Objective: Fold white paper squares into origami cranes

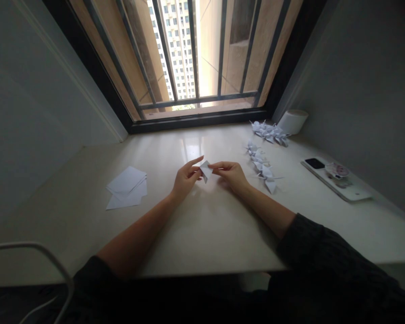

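Between my two hands, just above the white surface, is a small piece of folded white paper (206, 170), partly diamond-shaped. My left hand (185, 177) pinches its left side with the thumb, while the index finger stretches out past it. From the other side, my right hand (231, 173) grips the right corner between thumb and fingertips. To the right of my right hand runs a row of folded paper cranes (261, 165). Off to the left lies a loose stack of white paper sheets (127, 186).
More paper cranes (270, 132) are heaped at the back right beside a white cylindrical cup or roll (293, 122). A phone (335, 179) with a round grip lies at the right. A barred window (199, 119) closes off the back. A pale cable (50, 258) loops at the lower left.
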The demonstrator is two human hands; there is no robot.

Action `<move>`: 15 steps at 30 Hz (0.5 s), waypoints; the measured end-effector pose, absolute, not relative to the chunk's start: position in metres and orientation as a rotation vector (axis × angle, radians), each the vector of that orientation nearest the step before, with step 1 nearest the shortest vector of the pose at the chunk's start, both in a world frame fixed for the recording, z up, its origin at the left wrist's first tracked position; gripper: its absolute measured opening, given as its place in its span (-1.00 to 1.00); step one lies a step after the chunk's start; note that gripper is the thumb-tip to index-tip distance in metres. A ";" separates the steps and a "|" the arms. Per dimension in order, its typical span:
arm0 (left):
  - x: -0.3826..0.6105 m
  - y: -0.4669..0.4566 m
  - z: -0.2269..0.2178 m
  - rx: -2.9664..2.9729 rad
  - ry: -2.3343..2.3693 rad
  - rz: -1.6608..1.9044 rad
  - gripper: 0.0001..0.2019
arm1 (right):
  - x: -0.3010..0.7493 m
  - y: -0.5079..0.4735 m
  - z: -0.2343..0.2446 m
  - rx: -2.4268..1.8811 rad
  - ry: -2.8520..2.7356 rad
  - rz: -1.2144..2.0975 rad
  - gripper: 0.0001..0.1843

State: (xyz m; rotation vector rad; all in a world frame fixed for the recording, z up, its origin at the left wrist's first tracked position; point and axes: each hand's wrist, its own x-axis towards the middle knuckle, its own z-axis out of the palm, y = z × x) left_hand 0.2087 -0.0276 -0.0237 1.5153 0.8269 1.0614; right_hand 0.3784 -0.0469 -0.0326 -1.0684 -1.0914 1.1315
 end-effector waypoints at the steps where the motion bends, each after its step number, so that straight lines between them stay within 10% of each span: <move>1: 0.209 -0.029 -0.023 1.526 0.825 1.072 -0.45 | 0.378 -0.047 -0.032 -1.089 -1.076 1.140 -0.69; 15: 0.210 -0.028 -0.027 1.501 0.997 1.240 -0.69 | 0.374 -0.048 -0.028 -1.085 -1.128 1.050 -0.68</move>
